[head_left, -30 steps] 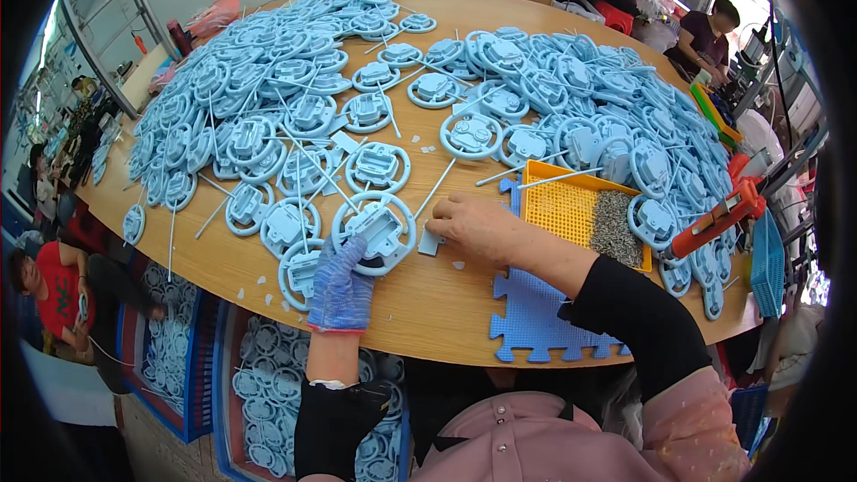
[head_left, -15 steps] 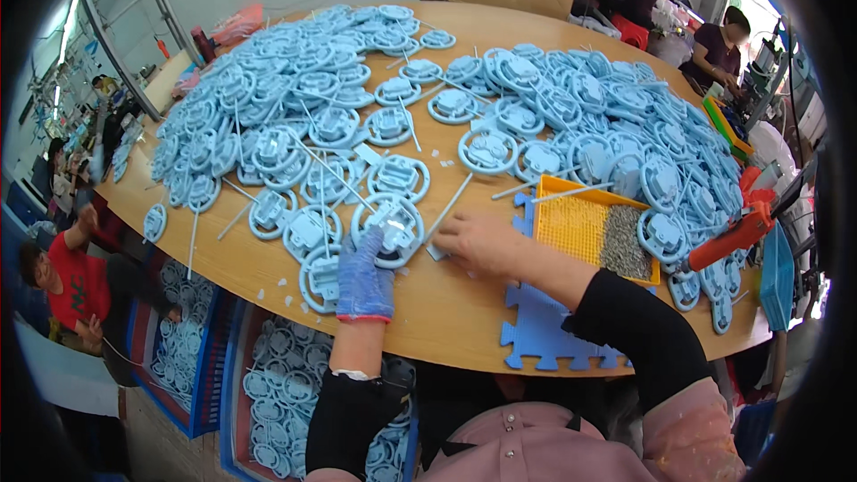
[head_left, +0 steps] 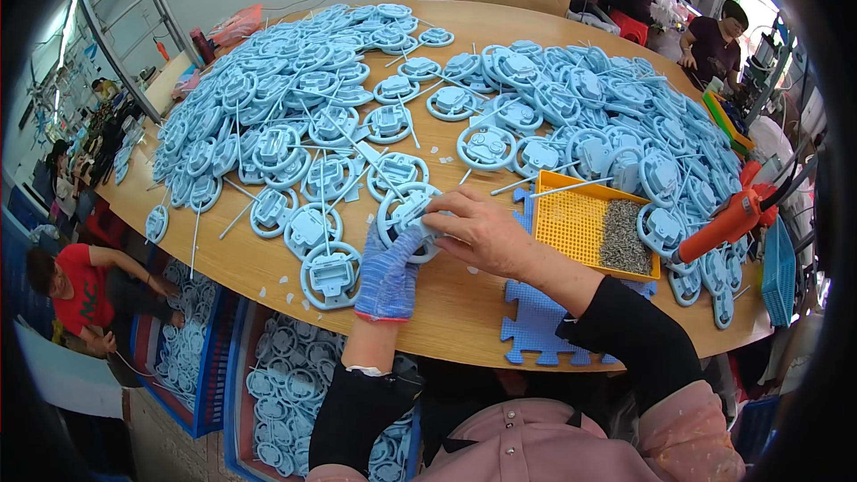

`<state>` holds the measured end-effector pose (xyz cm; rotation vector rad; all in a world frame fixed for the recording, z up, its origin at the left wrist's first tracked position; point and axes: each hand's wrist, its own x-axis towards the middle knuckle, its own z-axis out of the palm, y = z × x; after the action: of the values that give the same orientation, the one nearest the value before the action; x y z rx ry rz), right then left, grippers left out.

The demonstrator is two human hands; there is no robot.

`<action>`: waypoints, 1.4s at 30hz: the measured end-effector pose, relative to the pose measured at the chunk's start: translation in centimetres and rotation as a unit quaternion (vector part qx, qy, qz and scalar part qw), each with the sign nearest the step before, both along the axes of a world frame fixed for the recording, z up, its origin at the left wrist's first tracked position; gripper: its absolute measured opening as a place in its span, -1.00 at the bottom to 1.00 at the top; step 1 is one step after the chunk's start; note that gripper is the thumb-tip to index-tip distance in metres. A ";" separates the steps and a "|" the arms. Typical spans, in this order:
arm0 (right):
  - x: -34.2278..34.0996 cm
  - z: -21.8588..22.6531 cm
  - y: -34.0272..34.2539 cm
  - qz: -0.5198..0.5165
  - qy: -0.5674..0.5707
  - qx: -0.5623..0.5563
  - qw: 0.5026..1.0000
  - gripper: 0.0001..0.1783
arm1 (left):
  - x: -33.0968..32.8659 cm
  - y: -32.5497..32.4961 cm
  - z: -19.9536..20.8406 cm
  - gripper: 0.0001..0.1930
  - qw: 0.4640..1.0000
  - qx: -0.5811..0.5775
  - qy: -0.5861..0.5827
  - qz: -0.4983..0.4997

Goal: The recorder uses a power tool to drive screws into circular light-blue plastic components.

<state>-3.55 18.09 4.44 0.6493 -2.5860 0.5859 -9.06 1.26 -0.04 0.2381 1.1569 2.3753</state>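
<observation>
In my left hand [head_left: 389,277], in a blue knit glove, is a light-blue plastic ring-shaped part [head_left: 393,214] with a raised housing in its centre. The part is lifted and tilted above the table's near edge. My bare right hand [head_left: 478,228] reaches over its right side, thumb and fingers closed together at the housing. What they pinch is hidden. A short length of pale rod [head_left: 465,176] shows just beyond the right hand; I cannot tell whether it is held. Another ring-shaped part [head_left: 331,275] lies face up left of my glove.
Heaps of similar parts [head_left: 259,89] cover the wooden table [head_left: 464,22]. On the right, a yellow tray [head_left: 567,228] with small metal screws [head_left: 625,236] overlaps a blue foam mat [head_left: 540,326]. An orange power screwdriver [head_left: 723,228] hangs beside it. Filled crates [head_left: 234,402] stand below; co-workers sit around.
My left hand has moved slightly right and raised the ring-shaped part. My right hand has come up from the tabletop onto it. The screwdriver has shifted slightly, and the co-workers have changed posture.
</observation>
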 end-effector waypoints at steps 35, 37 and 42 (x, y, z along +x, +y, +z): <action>2.4 4.3 18.9 -0.488 0.310 0.096 0.810 -0.23 | -8.8 14.9 2.8 -0.24 0.538 -0.522 0.661 -0.030; 0.4 4.3 17.5 -0.389 0.154 0.013 0.908 -0.33 | -10.8 15.9 2.3 -0.27 0.496 -0.570 0.632 -0.175; -9.1 -1.5 20.7 -0.295 -0.144 0.051 0.943 -0.44 | -12.0 13.7 1.7 -0.58 0.833 -0.368 0.361 -0.202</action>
<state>-12.65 38.79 2.91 -0.2176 -2.8906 0.3654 -21.11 15.00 1.62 1.0389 2.0119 1.3228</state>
